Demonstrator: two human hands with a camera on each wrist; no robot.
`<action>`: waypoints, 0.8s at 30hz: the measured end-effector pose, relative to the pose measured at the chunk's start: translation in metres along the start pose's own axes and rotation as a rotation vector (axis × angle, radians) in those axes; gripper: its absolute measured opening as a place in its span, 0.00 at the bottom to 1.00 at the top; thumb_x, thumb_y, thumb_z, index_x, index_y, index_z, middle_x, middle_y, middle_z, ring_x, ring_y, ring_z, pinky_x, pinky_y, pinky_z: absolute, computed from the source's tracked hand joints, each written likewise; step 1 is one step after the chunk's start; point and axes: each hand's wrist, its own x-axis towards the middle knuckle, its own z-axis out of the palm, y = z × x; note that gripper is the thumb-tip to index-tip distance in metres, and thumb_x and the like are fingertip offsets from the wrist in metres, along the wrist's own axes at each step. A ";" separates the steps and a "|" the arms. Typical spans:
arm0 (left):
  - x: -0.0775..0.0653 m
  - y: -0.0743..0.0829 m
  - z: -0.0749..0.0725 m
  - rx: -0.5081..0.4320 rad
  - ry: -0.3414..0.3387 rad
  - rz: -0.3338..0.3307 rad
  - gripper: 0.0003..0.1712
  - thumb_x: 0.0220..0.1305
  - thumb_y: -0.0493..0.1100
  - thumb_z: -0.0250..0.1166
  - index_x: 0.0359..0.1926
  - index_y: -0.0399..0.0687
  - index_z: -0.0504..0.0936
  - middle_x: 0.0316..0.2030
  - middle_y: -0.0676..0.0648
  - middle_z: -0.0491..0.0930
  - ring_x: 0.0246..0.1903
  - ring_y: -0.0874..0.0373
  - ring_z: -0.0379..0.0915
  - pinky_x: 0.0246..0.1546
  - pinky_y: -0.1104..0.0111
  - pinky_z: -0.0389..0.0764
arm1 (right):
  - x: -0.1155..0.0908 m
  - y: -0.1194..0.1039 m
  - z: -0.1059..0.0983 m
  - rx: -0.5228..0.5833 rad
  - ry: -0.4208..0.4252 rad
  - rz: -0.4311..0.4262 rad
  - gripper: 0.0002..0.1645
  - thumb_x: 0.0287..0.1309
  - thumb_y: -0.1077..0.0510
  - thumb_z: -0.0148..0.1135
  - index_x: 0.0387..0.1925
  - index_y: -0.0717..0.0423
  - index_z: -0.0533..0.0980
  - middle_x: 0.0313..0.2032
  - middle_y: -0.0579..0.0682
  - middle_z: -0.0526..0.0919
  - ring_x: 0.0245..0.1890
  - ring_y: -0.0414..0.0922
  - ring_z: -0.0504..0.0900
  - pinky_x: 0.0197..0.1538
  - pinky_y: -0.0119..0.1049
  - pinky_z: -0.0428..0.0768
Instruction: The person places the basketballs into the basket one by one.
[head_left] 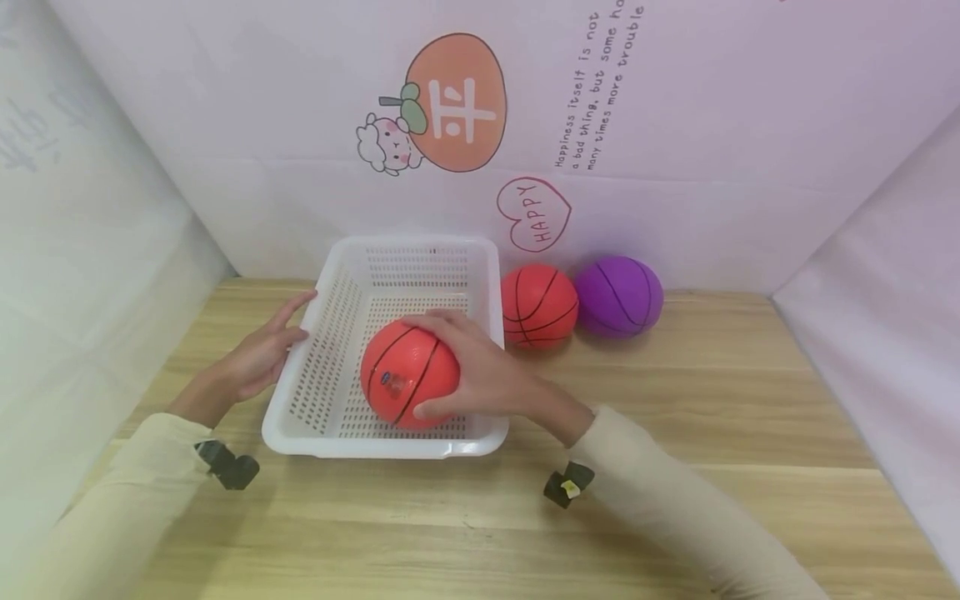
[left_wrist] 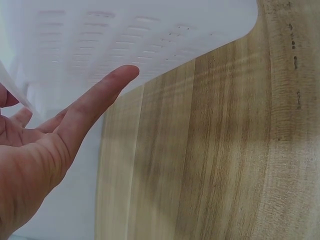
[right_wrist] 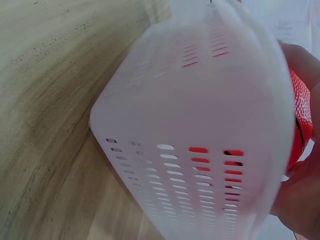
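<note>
A red toy basketball with black lines is inside the white perforated plastic basket, toward its near right part. My right hand holds this ball from its right side, fingers over the top and thumb near its lower front. In the right wrist view, the red ball shows between fingers and thumb, past the basket's rim. My left hand is at the basket's left rim, with fingers extended. In the left wrist view, the thumb lies straight along the basket's outer wall.
A second red basketball sits on the wooden table just right of the basket. Beside it is a purple basketball. Printed white cloth stands behind the table and along both sides.
</note>
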 end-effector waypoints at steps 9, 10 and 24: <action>0.001 -0.002 -0.001 0.000 0.002 0.002 0.38 0.78 0.38 0.35 0.79 0.61 0.29 0.71 0.22 0.50 0.64 0.29 0.61 0.52 0.43 0.77 | 0.006 0.000 0.008 -0.125 -0.088 0.015 0.55 0.41 0.38 0.79 0.71 0.36 0.63 0.66 0.48 0.64 0.62 0.45 0.65 0.49 0.41 0.81; 0.001 -0.003 -0.001 -0.001 0.000 0.004 0.38 0.78 0.38 0.35 0.79 0.61 0.29 0.71 0.22 0.50 0.63 0.29 0.61 0.52 0.44 0.77 | 0.006 0.000 0.009 -0.147 -0.103 0.015 0.55 0.42 0.38 0.79 0.71 0.36 0.63 0.66 0.49 0.64 0.62 0.46 0.65 0.49 0.41 0.81; 0.001 -0.003 -0.001 -0.003 -0.016 0.025 0.38 0.79 0.38 0.35 0.79 0.61 0.28 0.70 0.22 0.50 0.61 0.37 0.69 0.51 0.47 0.79 | 0.007 0.001 0.012 -0.228 -0.164 0.004 0.55 0.42 0.39 0.78 0.72 0.35 0.62 0.68 0.51 0.61 0.64 0.49 0.63 0.50 0.43 0.81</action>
